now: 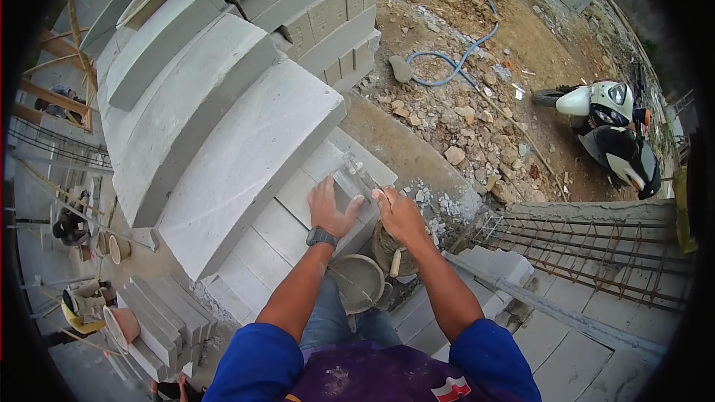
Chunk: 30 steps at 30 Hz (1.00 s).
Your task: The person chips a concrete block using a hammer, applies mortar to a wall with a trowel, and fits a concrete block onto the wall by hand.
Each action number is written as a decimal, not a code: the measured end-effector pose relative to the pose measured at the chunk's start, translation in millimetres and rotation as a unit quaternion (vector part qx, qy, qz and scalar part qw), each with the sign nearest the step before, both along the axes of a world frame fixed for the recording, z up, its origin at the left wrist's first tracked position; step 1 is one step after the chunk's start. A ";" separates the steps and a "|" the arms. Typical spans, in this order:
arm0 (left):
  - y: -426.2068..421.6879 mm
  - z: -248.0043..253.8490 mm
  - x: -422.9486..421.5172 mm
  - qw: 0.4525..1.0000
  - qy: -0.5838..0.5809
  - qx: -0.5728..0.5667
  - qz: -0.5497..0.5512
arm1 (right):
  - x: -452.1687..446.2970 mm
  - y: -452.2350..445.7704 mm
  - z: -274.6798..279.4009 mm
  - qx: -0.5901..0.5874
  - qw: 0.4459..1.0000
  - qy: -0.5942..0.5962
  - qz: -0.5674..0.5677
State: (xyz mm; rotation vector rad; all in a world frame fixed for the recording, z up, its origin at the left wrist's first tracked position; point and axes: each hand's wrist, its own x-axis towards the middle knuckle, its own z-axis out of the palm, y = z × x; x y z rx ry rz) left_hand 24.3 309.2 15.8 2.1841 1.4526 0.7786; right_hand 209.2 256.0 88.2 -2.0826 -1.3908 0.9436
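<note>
In the head view, the left hand (331, 208) lies spread, fingers apart, on the pale blocks (281, 232); the right hand (399, 214) curls around a slim tool (363, 173), perhaps a trowel, at their right end. Big slabs (249, 149) crowd the left side, rubble (456, 123) the right. A bucket (383, 281) stands near, before the legs; farther right, beyond a blue hose (494, 30), stands a scooter (615, 130).

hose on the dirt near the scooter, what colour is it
Blue; the hose shows in the head view.
</note>
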 end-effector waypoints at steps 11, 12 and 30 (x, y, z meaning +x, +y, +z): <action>5.3 -8.0 -3.4 0.999 0.010 -0.027 -0.015 | -47.4 5.8 66.2 0.226 0.957 0.006 0.182; 5.2 -7.5 -3.4 1.000 0.011 0.009 -0.006 | -56.5 9.5 76.8 0.215 0.947 -0.002 0.240; -1.6 10.9 -1.2 1.000 -0.011 0.000 -0.001 | -52.4 -9.1 -41.0 0.211 0.970 -0.123 -0.012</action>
